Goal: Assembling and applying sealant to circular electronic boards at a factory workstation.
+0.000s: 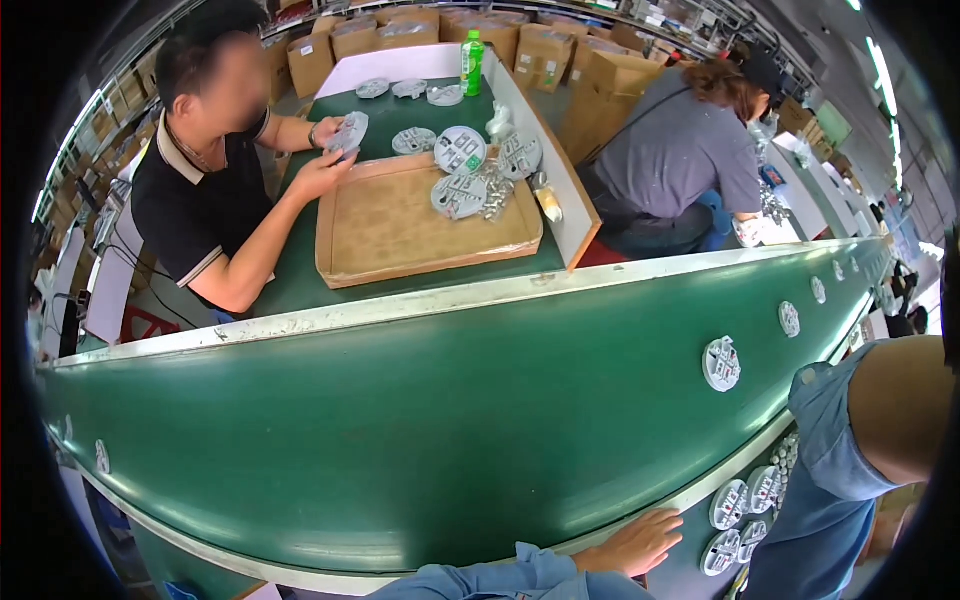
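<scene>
My left hand (635, 543) lies at the near rail (720, 483) of a green conveyor belt (430, 430), fingers stretched out and holding nothing visible. Just right of it, several round grey plastic pieces (729, 505) with small fittings on their faces sit on a surface below the rail. Past them rises my right arm (900, 410) in a rolled blue sleeve, bent toward the right edge; that hand is outside the picture. On the belt's right part, a similar round piece (721, 364) lies flat, with smaller-looking ones in a line beyond it.
Across the belt a person (205, 150) holds a round grey piece (348, 135) over a shallow cardboard tray (420, 268). Round pieces and loose metal parts (493, 190) lie around it, near a green bottle (471, 64). Another person (670, 150) bends over a bench.
</scene>
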A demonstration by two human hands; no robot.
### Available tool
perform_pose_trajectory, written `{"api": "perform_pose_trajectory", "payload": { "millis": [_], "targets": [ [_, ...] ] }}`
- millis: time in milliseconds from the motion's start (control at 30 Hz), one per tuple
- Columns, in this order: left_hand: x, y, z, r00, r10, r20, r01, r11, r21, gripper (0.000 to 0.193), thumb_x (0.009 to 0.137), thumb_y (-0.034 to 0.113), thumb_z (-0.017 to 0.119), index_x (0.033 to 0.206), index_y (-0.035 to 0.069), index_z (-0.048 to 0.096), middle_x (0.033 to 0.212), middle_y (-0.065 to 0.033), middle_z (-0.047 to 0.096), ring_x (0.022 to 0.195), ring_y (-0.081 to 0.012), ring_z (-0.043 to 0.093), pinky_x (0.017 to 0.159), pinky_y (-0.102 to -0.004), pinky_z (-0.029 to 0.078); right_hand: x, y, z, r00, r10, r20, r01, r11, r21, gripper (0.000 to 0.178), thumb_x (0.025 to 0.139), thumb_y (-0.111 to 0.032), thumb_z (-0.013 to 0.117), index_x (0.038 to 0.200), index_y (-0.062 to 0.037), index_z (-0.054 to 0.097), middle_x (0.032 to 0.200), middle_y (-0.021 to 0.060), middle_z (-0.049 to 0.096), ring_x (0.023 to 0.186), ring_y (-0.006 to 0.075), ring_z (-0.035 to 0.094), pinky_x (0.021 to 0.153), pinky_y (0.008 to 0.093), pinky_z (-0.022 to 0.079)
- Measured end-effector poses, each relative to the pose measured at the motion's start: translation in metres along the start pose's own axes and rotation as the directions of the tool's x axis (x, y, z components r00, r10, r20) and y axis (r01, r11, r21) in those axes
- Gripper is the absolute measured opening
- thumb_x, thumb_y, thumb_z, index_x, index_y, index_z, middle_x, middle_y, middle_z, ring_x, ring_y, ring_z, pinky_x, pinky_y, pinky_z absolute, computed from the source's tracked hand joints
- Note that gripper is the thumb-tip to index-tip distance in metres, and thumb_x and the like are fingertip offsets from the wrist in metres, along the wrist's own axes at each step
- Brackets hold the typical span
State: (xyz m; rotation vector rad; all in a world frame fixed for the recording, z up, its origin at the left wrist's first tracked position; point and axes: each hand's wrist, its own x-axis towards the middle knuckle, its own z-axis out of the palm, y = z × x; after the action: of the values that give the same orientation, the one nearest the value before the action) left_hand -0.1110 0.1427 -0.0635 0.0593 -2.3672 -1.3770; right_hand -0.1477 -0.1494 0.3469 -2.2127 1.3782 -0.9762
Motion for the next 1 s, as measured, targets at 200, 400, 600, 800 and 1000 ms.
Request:
{"api": "perform_pose_trajectory", "payload": {
  "millis": [200, 400, 600, 800, 1000],
  "targets": [
    [-0.005, 0.004, 0.018, 0.997, 0.059, -0.046, -0.060, 0.998, -0.021, 0.039, 0.091, 0.018, 0.076, 0.126, 0.001, 0.070, 0.149, -0.0173, 0.056, 0.149, -0.0355, 0.043, 0.124, -0.0485, 0.037, -0.010, 0.000, -0.004, 0.999, 0.038, 0.015, -0.038, 0.999, 0.002, 0.039, 0.107, -0.036, 0.063, 0.127, -0.0038, 0.072, 0.101, 0.0069, 0.075, 0.091, 0.0165, 0.069, 0.083, 0.0350, 0.057],
    [0.009, 0.007, -0.008, 1.000, -0.024, -0.002, 0.024, 0.999, 0.031, 0.040, 0.091, 0.017, 0.077, 0.128, 0.002, 0.071, 0.149, -0.0179, 0.056, 0.149, -0.0355, 0.043, 0.125, -0.0487, 0.036, -0.025, 0.005, -0.003, 0.996, 0.086, 0.003, -0.086, 0.996, 0.005, 0.038, 0.108, -0.035, 0.061, 0.128, -0.0033, 0.071, 0.099, 0.0061, 0.074, 0.089, 0.0150, 0.069, 0.082, 0.0339, 0.057],
    [0.002, 0.010, -0.001, 0.997, 0.030, -0.072, -0.027, 0.999, 0.035, 0.041, 0.091, 0.018, 0.077, 0.128, 0.002, 0.071, 0.148, -0.0176, 0.056, 0.149, -0.0357, 0.043, 0.125, -0.0488, 0.036, -0.020, 0.000, 0.007, 0.997, 0.049, 0.055, -0.050, 0.999, 0.014, 0.038, 0.110, -0.034, 0.060, 0.129, -0.0027, 0.071, 0.098, 0.0054, 0.074, 0.088, 0.0135, 0.068, 0.081, 0.0328, 0.057],
    [0.002, 0.003, 0.000, 0.998, 0.050, -0.045, -0.048, 0.997, 0.056, 0.041, 0.091, 0.019, 0.076, 0.127, 0.001, 0.071, 0.146, -0.0174, 0.057, 0.147, -0.0354, 0.044, 0.123, -0.0490, 0.036, -0.012, -0.010, 0.007, 0.996, 0.005, 0.086, -0.004, 1.000, -0.016, 0.037, 0.111, -0.033, 0.058, 0.129, -0.0022, 0.070, 0.096, 0.0046, 0.073, 0.086, 0.0121, 0.068, 0.080, 0.0317, 0.057],
    [0.000, 0.001, 0.003, 0.992, 0.080, -0.099, -0.074, 0.995, 0.061, 0.038, 0.090, 0.018, 0.076, 0.123, 0.000, 0.071, 0.143, -0.0172, 0.058, 0.145, -0.0349, 0.045, 0.122, -0.0482, 0.037, -0.026, 0.074, 0.066, 0.765, 0.116, 0.634, 0.069, 0.963, -0.259, 0.045, 0.109, -0.027, 0.057, 0.144, 0.0008, 0.059, 0.105, 0.0170, 0.077, 0.093, 0.0297, 0.074, 0.085, 0.0411, 0.058]
  ]
}}
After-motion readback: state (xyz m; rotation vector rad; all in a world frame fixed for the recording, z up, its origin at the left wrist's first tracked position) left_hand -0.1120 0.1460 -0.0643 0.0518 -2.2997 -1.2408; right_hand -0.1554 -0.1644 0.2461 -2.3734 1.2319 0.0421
